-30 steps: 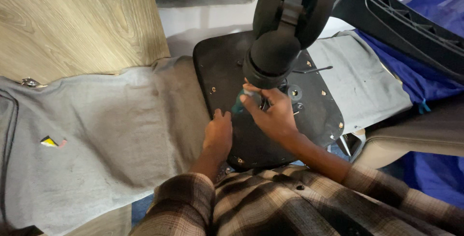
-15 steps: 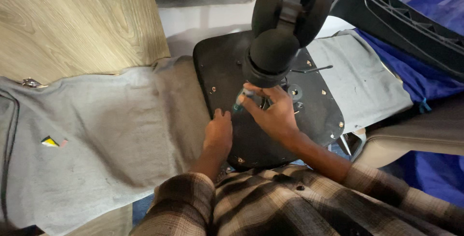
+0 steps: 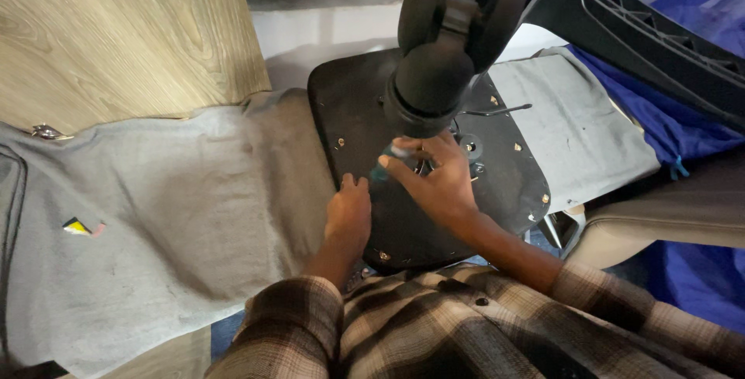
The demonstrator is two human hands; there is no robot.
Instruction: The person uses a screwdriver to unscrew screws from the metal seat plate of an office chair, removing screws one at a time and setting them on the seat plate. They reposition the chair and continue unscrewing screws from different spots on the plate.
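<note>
A grey cloth (image 3: 155, 216) is spread over the floor, with a small yellow, red and black tag (image 3: 80, 228) lying on its left part. A pale wood-grain panel (image 3: 116, 30) fills the upper left, and a metal clip (image 3: 46, 131) sits at its lower edge on the cloth. Blue fabric (image 3: 698, 30) shows at the right, beside a second grey sheet (image 3: 566, 131). A beige cushion (image 3: 667, 231) lies at lower right.
</note>
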